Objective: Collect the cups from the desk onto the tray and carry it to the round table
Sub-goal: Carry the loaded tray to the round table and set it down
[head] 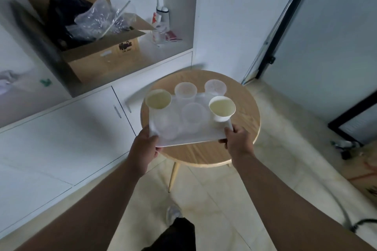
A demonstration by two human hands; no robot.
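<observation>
A white tray is over the round wooden table; I cannot tell whether it touches the tabletop. My left hand grips its near left corner and my right hand grips its near right corner. On the tray stand two white paper cups, one at the left and one at the right. Several clear plastic cups stand between them, two at the back and others nearer me.
White cabinets run along the left, close to the table. An open cardboard box with bags sits in a shelf niche above them. A glass door is at the right. Cables and a box lie on the floor at right.
</observation>
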